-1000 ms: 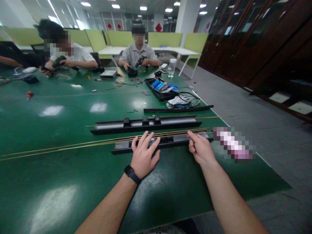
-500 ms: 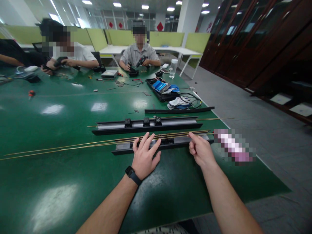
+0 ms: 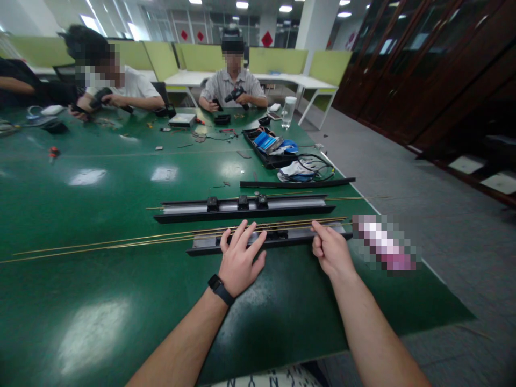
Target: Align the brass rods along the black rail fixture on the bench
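Note:
My left hand (image 3: 240,257) lies with fingers spread across several thin brass-coloured rods (image 3: 161,236), which stretch far to the left. Beneath them is a black rail with a pale inner channel (image 3: 203,242) and dark blocks, partly covered by the hand. Toward the rail's right end, my right hand (image 3: 331,248) has its index fingertip at the rods and its other fingers curled in. It appears closed on a rod, though the contact is partly hidden. Farther back lies a second black rail (image 3: 242,214) with three dark blocks.
A black strip (image 3: 298,183) lies behind the rails, near gloves and cables (image 3: 300,169) and a black tray (image 3: 264,156) holding blue items. A blurred pink object (image 3: 385,244) sits at right near the table edge. Two people across the table hold power drills.
The view has shifted slightly. The rods' left ends sit a little farther right, while my hands keep nearly the same pose. The person opposite has lifted a dark piece from the table.

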Demonstrator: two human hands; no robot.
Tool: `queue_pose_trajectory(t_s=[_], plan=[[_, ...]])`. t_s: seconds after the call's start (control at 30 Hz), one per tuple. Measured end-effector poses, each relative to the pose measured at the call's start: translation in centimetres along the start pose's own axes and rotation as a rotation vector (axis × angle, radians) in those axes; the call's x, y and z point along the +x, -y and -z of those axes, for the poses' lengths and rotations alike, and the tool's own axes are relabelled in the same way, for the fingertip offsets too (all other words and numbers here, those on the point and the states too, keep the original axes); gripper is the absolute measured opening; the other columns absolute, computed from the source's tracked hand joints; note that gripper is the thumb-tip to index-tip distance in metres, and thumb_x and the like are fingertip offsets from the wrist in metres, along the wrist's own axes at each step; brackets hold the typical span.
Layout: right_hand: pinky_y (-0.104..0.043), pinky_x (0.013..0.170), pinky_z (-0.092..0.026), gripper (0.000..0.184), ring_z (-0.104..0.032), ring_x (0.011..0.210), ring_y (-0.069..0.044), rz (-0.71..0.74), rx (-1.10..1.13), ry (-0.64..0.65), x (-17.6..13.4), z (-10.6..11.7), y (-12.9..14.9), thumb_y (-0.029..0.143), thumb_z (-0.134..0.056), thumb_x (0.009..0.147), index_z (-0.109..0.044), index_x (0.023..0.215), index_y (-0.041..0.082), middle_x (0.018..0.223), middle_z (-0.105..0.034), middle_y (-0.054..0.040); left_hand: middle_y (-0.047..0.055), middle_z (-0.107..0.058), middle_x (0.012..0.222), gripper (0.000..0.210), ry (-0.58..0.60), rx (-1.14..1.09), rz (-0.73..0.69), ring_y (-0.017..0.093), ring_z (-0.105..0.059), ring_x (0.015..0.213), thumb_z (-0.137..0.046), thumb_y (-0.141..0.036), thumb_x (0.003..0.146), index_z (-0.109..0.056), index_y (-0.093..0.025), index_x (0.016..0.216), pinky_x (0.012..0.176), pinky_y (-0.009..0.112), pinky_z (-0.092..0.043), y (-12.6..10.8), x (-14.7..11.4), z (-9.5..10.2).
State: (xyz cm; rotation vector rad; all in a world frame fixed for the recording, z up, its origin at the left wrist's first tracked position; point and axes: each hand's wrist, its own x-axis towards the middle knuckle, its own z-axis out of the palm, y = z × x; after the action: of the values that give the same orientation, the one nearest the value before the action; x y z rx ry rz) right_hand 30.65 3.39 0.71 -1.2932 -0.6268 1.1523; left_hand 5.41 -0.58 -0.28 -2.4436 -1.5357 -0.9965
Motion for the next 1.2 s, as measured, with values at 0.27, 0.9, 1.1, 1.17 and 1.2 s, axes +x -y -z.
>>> queue_pose_trajectory(t_s=[0.27,0.9,1.1,1.17,1.2], plan=[[-0.015,0.027,-0.022,0.039,-0.035,0.028,-0.005,0.011,-0.021,0.004,-0.02,0.04,-0.03,0.047,-0.086,0.071,-0.061,0.076,0.018,0.042,-0.050,0.0056,0.008,-0.053,0.151,0.044,0.002,0.006,0.002,0.030,-0.040,0.146,-0.061,-0.034,0.093,-0.059,-0.032,0.137,0.120,0.057,-0.017,-0.01,-0.01,-0.06],[-0.015,0.027,-0.022,0.037,-0.036,0.029,-0.005,-0.028,0.005,0.007,-0.07,-0.05,0.34,0.039,-0.088,0.068,-0.057,0.073,0.018,0.042,-0.050,0.0057,0.008,-0.053,0.151,0.045,0.003,0.001,0.005,0.031,-0.039,0.147,-0.061,-0.034,0.092,-0.059,-0.033,0.137,0.121,0.057,-0.016,0.10,-0.08,-0.14],[-0.015,0.027,-0.022,0.039,-0.035,0.028,-0.005,-0.012,-0.002,0.007,0.09,-0.04,0.03,0.044,-0.087,0.069,-0.058,0.075,0.019,0.042,-0.049,0.0062,0.010,-0.054,0.150,0.049,-0.006,0.002,-0.009,0.032,-0.041,0.145,-0.065,-0.030,0.089,-0.059,-0.033,0.138,0.120,0.057,-0.018,0.17,-0.08,-0.14],[-0.015,0.027,-0.021,0.039,-0.035,0.028,-0.005,-0.012,-0.005,0.003,0.06,-0.09,0.08,0.045,-0.087,0.070,-0.058,0.076,0.019,0.042,-0.049,0.0064,0.010,-0.054,0.150,0.047,-0.006,0.002,-0.009,0.032,-0.041,0.145,-0.064,-0.031,0.090,-0.059,-0.033,0.137,0.120,0.057,-0.018,0.18,-0.06,-0.14],[-0.015,0.027,-0.021,0.039,-0.035,0.028,-0.005,-0.011,-0.007,0.005,0.04,-0.11,0.12,0.045,-0.087,0.070,-0.059,0.076,0.019,0.042,-0.049,0.0064,0.010,-0.054,0.150,0.047,-0.008,0.002,-0.012,0.031,-0.041,0.146,-0.064,-0.032,0.090,-0.060,-0.032,0.137,0.120,0.057,-0.017,0.18,-0.04,-0.14]])
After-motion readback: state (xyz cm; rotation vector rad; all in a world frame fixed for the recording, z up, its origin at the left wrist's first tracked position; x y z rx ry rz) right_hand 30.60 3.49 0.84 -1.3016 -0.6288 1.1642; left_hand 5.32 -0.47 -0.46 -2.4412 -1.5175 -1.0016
